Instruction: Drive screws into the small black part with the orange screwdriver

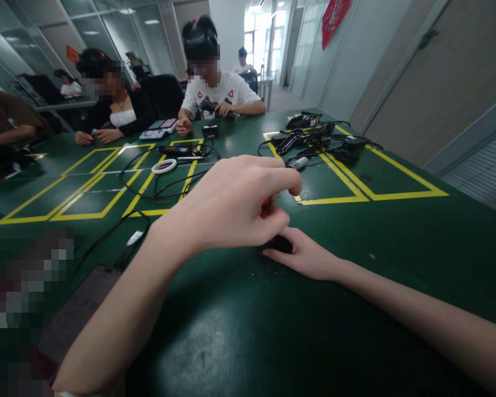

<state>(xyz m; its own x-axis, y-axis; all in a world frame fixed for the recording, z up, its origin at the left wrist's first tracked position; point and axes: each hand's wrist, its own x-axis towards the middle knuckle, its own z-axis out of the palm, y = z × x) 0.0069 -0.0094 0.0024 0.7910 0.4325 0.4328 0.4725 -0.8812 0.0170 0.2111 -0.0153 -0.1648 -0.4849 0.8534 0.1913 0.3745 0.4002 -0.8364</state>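
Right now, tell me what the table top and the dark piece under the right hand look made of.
Table top: green mat, probably rubber or vinyl, soft sheen, yellow taped lines. Dark piece: likely black plastic, smooth, mostly hidden by the right hand.

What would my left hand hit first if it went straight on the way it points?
Probably the small grey cylinder by the yellow tape, just beyond the left hand, which pinches a red tool; depth is unclear.

One camera, worn on the person's head, looks forward and down along a green table (248,331). The left hand (231,204) and right hand (306,256) sit close to the lens at mid-frame, and seated co-workers (227,91) fill the far end.
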